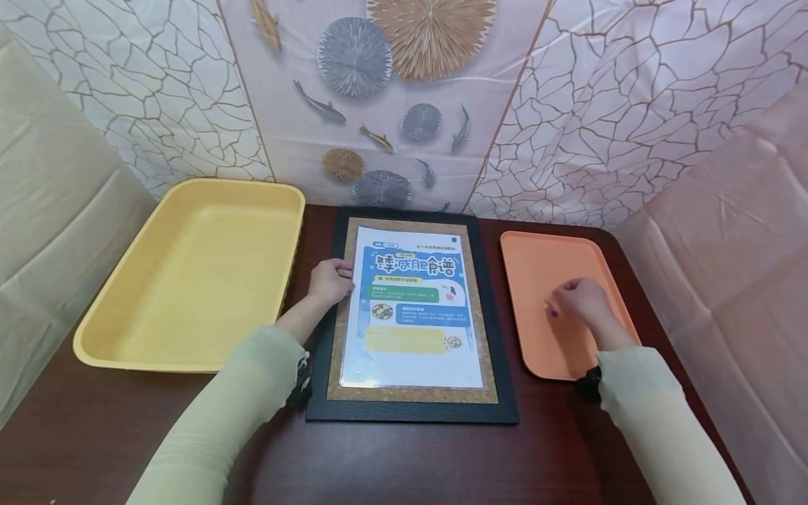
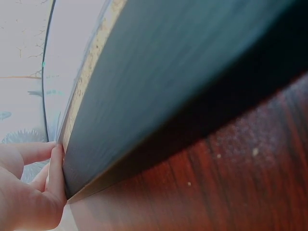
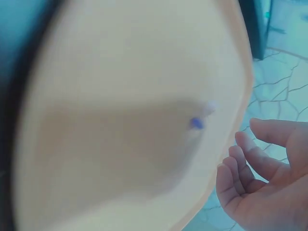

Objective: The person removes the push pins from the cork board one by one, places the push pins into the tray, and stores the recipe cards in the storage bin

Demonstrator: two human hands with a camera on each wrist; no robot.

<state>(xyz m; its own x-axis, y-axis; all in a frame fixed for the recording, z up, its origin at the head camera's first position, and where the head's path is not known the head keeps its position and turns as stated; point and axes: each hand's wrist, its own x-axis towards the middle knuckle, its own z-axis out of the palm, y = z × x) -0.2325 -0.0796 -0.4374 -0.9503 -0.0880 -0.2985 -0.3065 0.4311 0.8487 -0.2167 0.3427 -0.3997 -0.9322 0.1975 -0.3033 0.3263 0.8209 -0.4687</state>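
A printed sheet point(image 1: 413, 368) in a clear cover lies on a black-framed cork board point(image 1: 410, 412). My left hand point(image 1: 331, 282) rests on the board's left side, its fingertips right at the sheet's left edge. A small green pin point(image 1: 454, 239) shows at the sheet's top right corner. My right hand point(image 1: 582, 301) is over the orange tray point(image 1: 524, 266), fingers loosely bent, with nothing between thumb and fingers. Just off its fingertips in the right wrist view are a small purple pushpin point(image 3: 196, 123) and a pale one point(image 3: 211, 107), both blurred, on the tray.
A large yellow tub point(image 1: 189, 280) stands left of the board, its right wall beside my left hand. All of these sit on a dark reddish wooden table point(image 1: 404, 463). Patterned cloth point(image 1: 600, 119) hangs behind, and plain cloth point(image 1: 726, 245) borders the right side.
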